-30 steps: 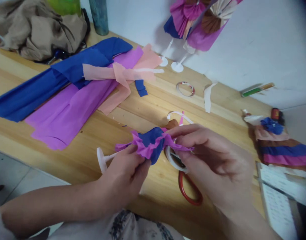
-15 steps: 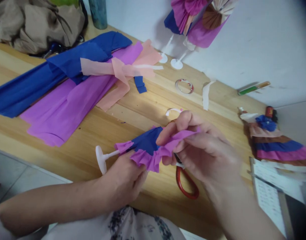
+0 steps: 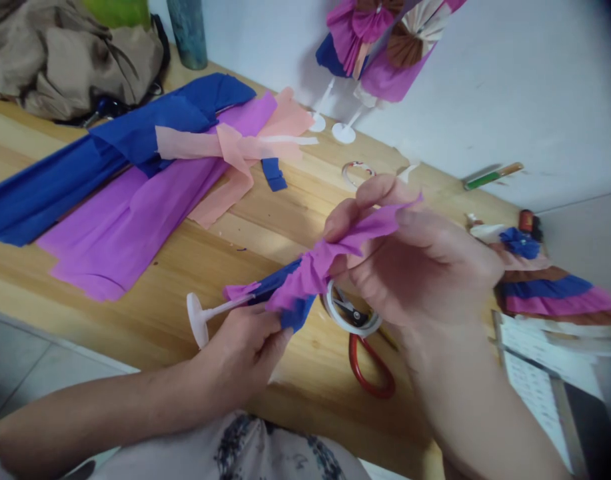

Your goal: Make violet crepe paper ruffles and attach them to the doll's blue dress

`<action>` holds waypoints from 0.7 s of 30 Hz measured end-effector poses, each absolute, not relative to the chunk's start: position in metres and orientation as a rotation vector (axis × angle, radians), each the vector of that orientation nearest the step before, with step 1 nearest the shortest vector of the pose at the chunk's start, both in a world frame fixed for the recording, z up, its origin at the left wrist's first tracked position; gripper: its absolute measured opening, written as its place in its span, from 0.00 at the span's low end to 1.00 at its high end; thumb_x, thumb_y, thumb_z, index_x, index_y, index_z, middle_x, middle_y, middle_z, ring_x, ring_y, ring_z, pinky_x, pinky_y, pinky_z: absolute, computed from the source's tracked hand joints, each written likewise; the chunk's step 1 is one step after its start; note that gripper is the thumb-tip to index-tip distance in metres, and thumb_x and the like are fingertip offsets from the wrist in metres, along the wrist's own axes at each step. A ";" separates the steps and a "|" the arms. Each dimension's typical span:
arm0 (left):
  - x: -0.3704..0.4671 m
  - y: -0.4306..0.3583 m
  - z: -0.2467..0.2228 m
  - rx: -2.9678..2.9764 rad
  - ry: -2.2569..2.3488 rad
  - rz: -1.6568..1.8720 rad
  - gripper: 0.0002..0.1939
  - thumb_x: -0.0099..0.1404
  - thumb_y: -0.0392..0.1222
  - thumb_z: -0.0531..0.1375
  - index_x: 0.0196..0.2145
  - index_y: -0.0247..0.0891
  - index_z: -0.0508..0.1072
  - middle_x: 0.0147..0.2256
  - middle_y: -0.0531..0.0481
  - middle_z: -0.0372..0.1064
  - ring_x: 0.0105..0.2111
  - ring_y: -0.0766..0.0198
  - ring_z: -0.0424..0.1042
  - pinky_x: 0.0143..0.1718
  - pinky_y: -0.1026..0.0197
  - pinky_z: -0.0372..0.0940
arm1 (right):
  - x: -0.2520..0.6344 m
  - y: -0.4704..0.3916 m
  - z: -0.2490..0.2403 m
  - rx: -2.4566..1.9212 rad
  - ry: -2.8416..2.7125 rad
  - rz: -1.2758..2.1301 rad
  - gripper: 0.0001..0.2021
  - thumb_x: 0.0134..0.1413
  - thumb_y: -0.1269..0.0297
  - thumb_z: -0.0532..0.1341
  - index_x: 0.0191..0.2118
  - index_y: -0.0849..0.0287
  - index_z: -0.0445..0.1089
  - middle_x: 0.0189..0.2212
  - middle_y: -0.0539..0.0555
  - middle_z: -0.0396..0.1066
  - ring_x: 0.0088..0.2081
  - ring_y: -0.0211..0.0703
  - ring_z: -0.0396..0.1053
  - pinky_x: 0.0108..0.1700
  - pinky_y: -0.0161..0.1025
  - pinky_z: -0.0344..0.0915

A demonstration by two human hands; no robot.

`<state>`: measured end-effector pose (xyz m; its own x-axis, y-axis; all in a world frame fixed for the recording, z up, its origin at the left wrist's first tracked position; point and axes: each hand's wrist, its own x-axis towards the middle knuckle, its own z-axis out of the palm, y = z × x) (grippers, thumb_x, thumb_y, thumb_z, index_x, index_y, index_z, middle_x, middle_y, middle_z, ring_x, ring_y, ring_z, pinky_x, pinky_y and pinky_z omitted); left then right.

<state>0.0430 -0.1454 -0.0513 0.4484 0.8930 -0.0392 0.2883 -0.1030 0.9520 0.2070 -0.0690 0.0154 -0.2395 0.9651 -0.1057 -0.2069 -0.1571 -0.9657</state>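
Note:
My left hand [image 3: 250,350] is closed around a small blue crepe paper piece [image 3: 300,312] with a thin stem and a round white base [image 3: 198,320] sticking out to its left. A ruffled purple crepe paper strip [image 3: 315,263] runs along the blue paper. The strip's free end is pinched between the fingers of my right hand [image 3: 425,257], raised above the table. Under that hand lie a white tape roll [image 3: 361,329] and scissors with a red handle [image 3: 354,367], their pivot seen through the roll. The strip's lower end is blurred.
Folded blue crepe paper [image 3: 40,193] and purple crepe paper [image 3: 120,233] lie left, with peach strips [image 3: 235,150] across them. Finished crepe figures on white stands [image 3: 344,132] lean at the wall. A layered paper dress [image 3: 550,290] and a notebook [image 3: 528,363] are right.
My right hand has moved up, drawing the purple strip's end higher. The blue piece has turned, so the ruffle sits differently along it. The tape roll under my right hand now shows.

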 end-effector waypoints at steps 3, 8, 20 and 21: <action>0.042 -0.146 -0.051 1.594 1.114 0.654 0.19 0.63 0.35 0.54 0.17 0.39 0.52 0.18 0.54 0.55 0.22 0.67 0.55 0.27 0.61 0.48 | 0.210 -0.067 0.023 -0.945 -1.129 1.564 0.13 0.41 0.56 0.71 0.31 0.53 0.69 0.26 0.47 0.77 0.21 0.39 0.73 0.24 0.38 0.72; 0.039 -0.144 -0.048 1.312 1.185 0.601 0.17 0.60 0.43 0.55 0.17 0.39 0.56 0.19 0.55 0.55 0.23 0.67 0.55 0.26 0.62 0.50 | 0.221 -0.073 0.031 -0.771 -1.197 1.595 0.10 0.51 0.55 0.68 0.33 0.56 0.75 0.30 0.50 0.77 0.25 0.39 0.74 0.28 0.36 0.75; 0.009 -0.125 -0.026 0.567 0.973 0.875 0.16 0.66 0.44 0.62 0.50 0.39 0.77 0.50 0.46 0.76 0.48 0.57 0.75 0.46 0.60 0.70 | 0.272 -0.110 0.006 -0.684 -1.331 1.408 0.10 0.58 0.53 0.65 0.38 0.52 0.78 0.32 0.54 0.75 0.28 0.44 0.73 0.28 0.39 0.73; 0.003 -0.124 -0.024 0.593 0.989 0.880 0.17 0.66 0.46 0.62 0.50 0.40 0.77 0.52 0.46 0.75 0.51 0.56 0.74 0.49 0.59 0.69 | 0.273 -0.111 0.006 -0.696 -1.299 1.421 0.11 0.58 0.52 0.64 0.38 0.52 0.78 0.33 0.55 0.75 0.28 0.45 0.74 0.27 0.39 0.73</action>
<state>0.0025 -0.1238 -0.0239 0.2670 0.8476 -0.4586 -0.3573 0.5290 0.7697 0.2732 -0.1112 0.0058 -0.2896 0.9316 0.2199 -0.3024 0.1289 -0.9444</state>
